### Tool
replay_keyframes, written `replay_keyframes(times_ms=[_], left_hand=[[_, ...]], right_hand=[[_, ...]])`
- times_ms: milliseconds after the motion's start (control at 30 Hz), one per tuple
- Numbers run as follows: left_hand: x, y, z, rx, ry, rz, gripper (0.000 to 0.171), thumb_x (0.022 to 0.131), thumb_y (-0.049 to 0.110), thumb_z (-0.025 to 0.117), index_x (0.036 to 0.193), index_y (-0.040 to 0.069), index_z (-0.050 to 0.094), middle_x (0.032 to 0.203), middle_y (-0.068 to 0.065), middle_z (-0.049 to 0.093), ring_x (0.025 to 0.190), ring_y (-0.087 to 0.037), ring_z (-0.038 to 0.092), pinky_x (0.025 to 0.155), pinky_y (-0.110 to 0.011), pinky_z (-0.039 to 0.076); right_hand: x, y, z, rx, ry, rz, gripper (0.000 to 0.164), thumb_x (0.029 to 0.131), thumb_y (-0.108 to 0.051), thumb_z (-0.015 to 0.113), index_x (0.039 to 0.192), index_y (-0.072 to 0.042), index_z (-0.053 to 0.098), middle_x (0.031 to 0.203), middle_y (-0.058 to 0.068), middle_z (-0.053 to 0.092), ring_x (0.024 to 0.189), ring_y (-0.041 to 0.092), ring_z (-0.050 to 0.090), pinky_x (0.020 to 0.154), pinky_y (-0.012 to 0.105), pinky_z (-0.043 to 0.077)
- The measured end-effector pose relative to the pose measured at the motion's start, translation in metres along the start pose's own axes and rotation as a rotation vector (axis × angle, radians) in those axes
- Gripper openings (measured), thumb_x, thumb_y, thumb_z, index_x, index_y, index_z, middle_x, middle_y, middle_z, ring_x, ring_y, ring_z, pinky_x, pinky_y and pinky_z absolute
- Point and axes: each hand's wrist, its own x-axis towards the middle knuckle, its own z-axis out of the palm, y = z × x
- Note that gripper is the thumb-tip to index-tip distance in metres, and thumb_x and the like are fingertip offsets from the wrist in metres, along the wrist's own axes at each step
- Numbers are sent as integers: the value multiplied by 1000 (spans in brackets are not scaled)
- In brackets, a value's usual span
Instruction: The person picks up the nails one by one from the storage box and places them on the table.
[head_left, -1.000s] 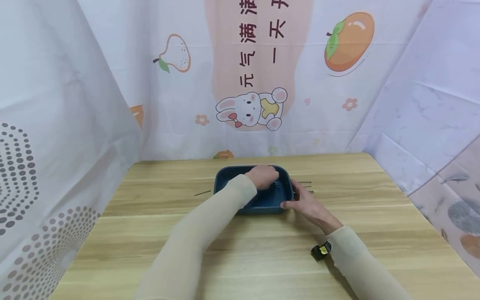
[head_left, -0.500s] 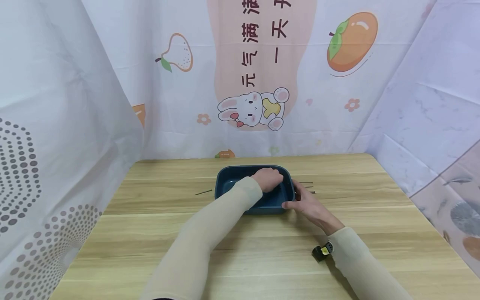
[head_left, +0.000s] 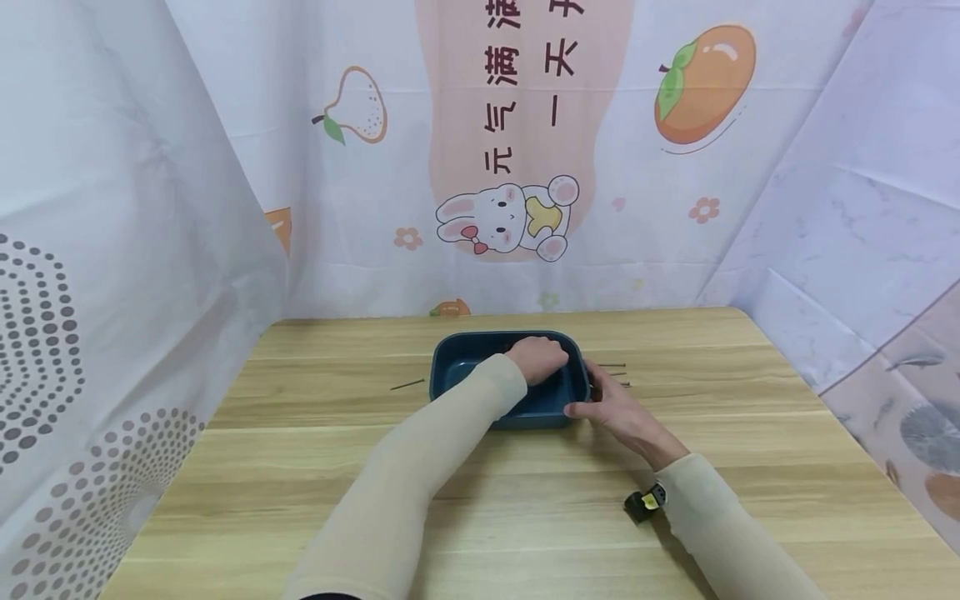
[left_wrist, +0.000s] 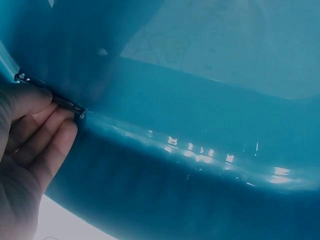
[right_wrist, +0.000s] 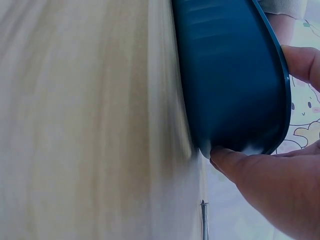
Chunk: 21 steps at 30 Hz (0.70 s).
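A dark blue rectangular tray (head_left: 457, 333) stands on the wooden table. My left hand (head_left: 537, 360) reaches inside it, over its right half. In the left wrist view its thumb and fingers pinch a few thin dark nails (left_wrist: 67, 104) low in the tray, close to the wall; how many cannot be told. My right hand (head_left: 617, 410) grips the tray's right end, thumb at the near corner and fingers round the outer wall. The right wrist view has the fingers (right_wrist: 227, 162) against the tray's end and the thumb on the rim.
Several nails (head_left: 612, 365) lie on the table just right of the tray, partly behind my right hand. Another nail (head_left: 407, 384) lies to its left. A small black object (head_left: 639, 505) sits at my right sleeve. Printed cloth hangs at the back and sides.
My left hand has shifted slightly right within the tray, and the nails earlier visible below its fingers are now hidden in the head view. My right hand keeps its hold on the tray.
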Motion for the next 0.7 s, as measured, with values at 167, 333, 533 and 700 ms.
replay_keyframes(times_ms=[167, 333, 533, 700], left_hand=[[5, 0, 4, 78, 0, 38, 15, 97, 18, 58, 107, 21, 68, 97, 3, 68, 71, -12, 56, 81, -28, 52], [5, 0, 4, 117, 1, 49, 15, 96, 19, 59, 107, 21, 68, 96, 4, 68, 72, -12, 57, 82, -28, 52], [5, 1, 4, 133, 1, 45, 15, 95, 18, 60, 108, 22, 68, 100, 3, 68, 76, -12, 59, 82, -29, 52], [6, 1, 3, 122, 5, 38, 14, 95, 18, 60, 106, 21, 68, 98, 3, 68, 73, -12, 58, 80, -29, 53]], right_hand=[[0, 0, 0, 4, 2, -5, 90, 86, -11, 69, 153, -7, 8, 155, 18, 16, 137, 38, 28, 110, 52, 25], [0, -1, 0, 1, 1, -8, 90, 86, -11, 69, 153, -7, 8, 155, 19, 18, 136, 38, 30, 108, 50, 27], [-1, -1, 0, 12, -7, -5, 89, 86, -10, 69, 153, -8, 9, 154, 18, 19, 135, 38, 32, 107, 49, 29], [-1, -2, 0, 15, -7, 3, 91, 86, -11, 69, 153, -8, 8, 155, 18, 17, 136, 38, 30, 108, 50, 27]])
